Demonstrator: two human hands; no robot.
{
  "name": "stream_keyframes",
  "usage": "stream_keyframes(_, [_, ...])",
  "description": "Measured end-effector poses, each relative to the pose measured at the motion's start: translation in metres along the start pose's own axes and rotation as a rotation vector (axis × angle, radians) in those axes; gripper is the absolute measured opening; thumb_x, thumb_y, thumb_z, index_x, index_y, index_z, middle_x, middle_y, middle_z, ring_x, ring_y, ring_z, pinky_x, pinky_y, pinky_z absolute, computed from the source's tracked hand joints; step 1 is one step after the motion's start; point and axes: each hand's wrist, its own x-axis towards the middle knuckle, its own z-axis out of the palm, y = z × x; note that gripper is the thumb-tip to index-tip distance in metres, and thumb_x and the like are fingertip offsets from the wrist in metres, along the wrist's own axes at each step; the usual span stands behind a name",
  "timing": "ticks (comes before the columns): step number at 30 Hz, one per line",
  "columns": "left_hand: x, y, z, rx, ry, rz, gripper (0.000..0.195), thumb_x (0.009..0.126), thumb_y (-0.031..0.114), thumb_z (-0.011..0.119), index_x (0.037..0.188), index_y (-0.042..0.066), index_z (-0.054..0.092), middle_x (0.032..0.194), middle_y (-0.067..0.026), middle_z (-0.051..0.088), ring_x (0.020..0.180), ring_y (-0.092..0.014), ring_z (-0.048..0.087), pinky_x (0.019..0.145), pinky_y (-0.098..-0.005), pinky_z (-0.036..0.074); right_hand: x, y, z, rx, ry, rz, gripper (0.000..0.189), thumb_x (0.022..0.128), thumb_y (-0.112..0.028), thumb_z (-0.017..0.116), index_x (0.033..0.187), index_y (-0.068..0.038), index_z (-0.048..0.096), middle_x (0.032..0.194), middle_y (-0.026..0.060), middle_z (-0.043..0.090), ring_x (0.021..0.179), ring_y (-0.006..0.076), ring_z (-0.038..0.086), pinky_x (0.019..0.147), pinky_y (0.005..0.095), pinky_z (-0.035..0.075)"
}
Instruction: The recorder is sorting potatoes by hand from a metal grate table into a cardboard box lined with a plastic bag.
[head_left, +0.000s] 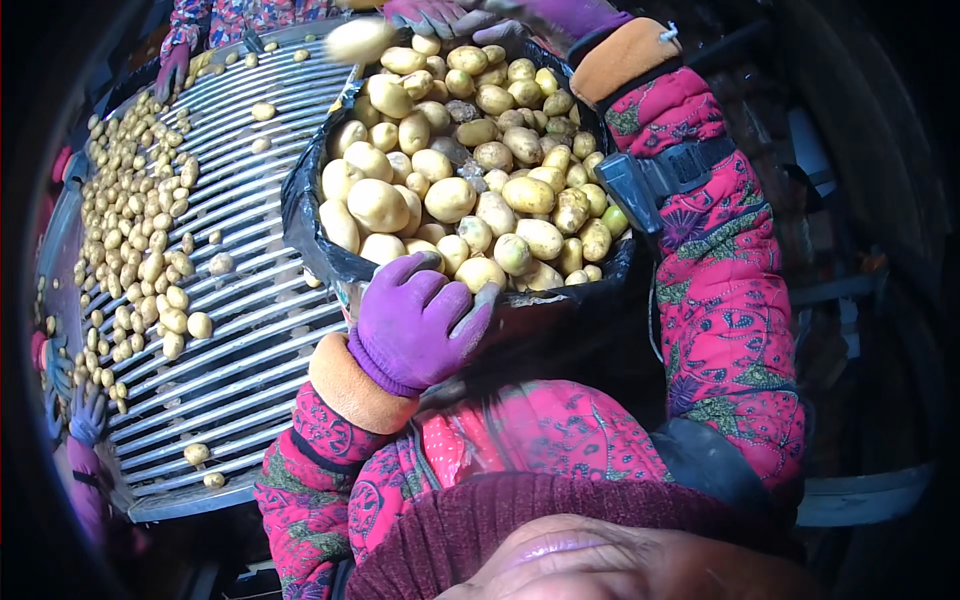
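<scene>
My left hand (420, 322), in a purple glove, curls its fingers over the near rim of a container lined with black plastic (304, 217), beside the heaped potatoes (450, 199). My right hand (551, 16), in a purple and grey glove, reaches to the container's far side. It is blurred and partly cut off by the top edge, so its grasp is unclear. Near it is another gloved hand (427, 15), seemingly a co-worker's. A blurred potato (360, 40) is above the container's far left corner, apart from the heap.
Left of the container lies a slatted metal rack (247, 300) with many loose potatoes (135, 217) along its far left side. Co-workers' gloved hands are at its upper left (172, 71) and lower left (87, 414). Metal framing (862, 495) stands at the right.
</scene>
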Motion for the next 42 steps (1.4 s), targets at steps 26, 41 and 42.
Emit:
stream_keyframes(26, [0.009, 0.005, -0.002, -0.012, 0.056, 0.016, 0.031, 0.069, 0.015, 0.073, 0.100, 0.013, 0.068, 0.080, 0.0013, 0.056, 0.072, -0.017, 0.057, 0.082, -0.0408, 0.053, -0.031, -0.040, 0.016, -0.060, -0.155, -0.025, 0.055, 0.088, -0.026, 0.070, 0.136, -0.005, 0.055, 0.117, 0.0131, 0.066, 0.103, 0.0208, 0.065, 0.090, 0.0362, 0.052])
stream_keyframes(41, [0.008, 0.004, -0.005, -0.025, 0.045, 0.005, 0.032, 0.067, 0.023, 0.078, 0.098, 0.016, 0.070, 0.084, 0.0017, 0.061, 0.073, -0.017, 0.060, 0.081, -0.0422, 0.053, -0.042, -0.018, 0.058, -0.607, -0.227, 0.293, 0.056, 0.078, -0.043, 0.078, 0.117, -0.005, 0.063, 0.099, 0.0181, 0.070, 0.091, 0.0313, 0.069, 0.081, 0.0415, 0.054])
stream_keyframes(42, [0.007, 0.004, -0.004, -0.027, 0.046, 0.003, 0.032, 0.067, 0.023, 0.078, 0.098, 0.016, 0.070, 0.084, 0.0017, 0.061, 0.073, -0.017, 0.060, 0.081, -0.0422, 0.053, -0.042, -0.017, 0.058, -0.607, -0.229, 0.295, 0.056, 0.078, -0.043, 0.078, 0.117, -0.005, 0.063, 0.099, 0.0181, 0.070, 0.091, 0.0313, 0.069, 0.081, 0.0415, 0.054])
